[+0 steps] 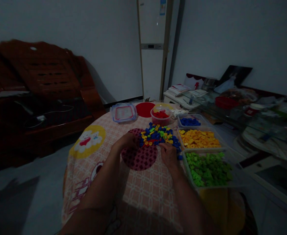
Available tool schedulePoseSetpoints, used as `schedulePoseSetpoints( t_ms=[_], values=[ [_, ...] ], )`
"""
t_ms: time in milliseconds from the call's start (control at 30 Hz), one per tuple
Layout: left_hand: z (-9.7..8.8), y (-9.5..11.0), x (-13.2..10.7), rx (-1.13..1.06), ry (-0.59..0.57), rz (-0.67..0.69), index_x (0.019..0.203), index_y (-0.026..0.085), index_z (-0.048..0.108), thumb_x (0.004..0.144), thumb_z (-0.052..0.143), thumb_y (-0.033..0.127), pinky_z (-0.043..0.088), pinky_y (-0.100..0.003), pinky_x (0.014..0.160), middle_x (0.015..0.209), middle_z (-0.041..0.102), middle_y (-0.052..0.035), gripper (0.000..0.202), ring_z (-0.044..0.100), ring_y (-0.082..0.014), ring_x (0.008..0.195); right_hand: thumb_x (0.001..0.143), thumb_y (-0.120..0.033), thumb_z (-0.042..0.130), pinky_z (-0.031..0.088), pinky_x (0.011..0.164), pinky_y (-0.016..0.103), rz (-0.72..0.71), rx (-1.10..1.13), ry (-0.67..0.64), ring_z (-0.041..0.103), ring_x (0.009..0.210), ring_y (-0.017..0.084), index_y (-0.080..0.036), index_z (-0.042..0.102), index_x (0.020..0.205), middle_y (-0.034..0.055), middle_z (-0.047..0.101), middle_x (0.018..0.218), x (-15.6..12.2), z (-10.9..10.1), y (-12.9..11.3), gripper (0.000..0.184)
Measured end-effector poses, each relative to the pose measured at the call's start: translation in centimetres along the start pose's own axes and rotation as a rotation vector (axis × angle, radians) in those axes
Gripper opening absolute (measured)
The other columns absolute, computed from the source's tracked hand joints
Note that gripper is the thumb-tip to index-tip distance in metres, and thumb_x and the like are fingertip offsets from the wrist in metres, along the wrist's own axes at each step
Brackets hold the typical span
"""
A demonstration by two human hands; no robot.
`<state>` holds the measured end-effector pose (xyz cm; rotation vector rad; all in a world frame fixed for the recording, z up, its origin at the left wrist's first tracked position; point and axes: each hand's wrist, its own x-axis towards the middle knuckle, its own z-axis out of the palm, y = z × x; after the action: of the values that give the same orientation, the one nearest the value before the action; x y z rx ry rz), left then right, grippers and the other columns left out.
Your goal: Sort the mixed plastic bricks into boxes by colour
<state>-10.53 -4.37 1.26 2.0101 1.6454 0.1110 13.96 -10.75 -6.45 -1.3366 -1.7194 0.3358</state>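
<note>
A heap of mixed toy building bricks [158, 132] in blue, yellow, green and red lies on the patterned tablecloth [143, 186]. At the heap's left edge is my left hand [130, 141], over a dark red dotted circle on the cloth; its fingers are in shadow and hard to make out. My right hand [168, 155] touches the near right side of the heap. Its fingers are bent, with thumb and forefinger close together at the bricks; anything between them is too small to tell.
To the right stand clear boxes of blue bricks [189, 122], yellow bricks [199, 138] and green bricks [207, 169]. Behind the heap is a round tub [161, 120] with red pieces. A blue-edged lid [124, 113] lies back left. A cluttered glass table [207, 104] stands at right.
</note>
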Motion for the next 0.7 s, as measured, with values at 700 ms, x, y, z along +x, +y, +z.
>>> schedulePoseSetpoints(
  t_ms=[700],
  values=[
    [-0.6,7.0,8.0,-1.101,0.515,0.235,0.084,0.013,0.073,0.061,0.075,0.026,0.055,-0.028,0.066,0.069,0.072,-0.0026,0.026,0.065,-0.014,0.062,0.081,-0.006,0.048,0.053,0.086,0.036,-0.01,-0.031,0.016,0.069,0.09,0.023,-0.02,0.079,0.093,0.0091,0.077,0.092,-0.1,0.4,0.3,0.036]
  ],
)
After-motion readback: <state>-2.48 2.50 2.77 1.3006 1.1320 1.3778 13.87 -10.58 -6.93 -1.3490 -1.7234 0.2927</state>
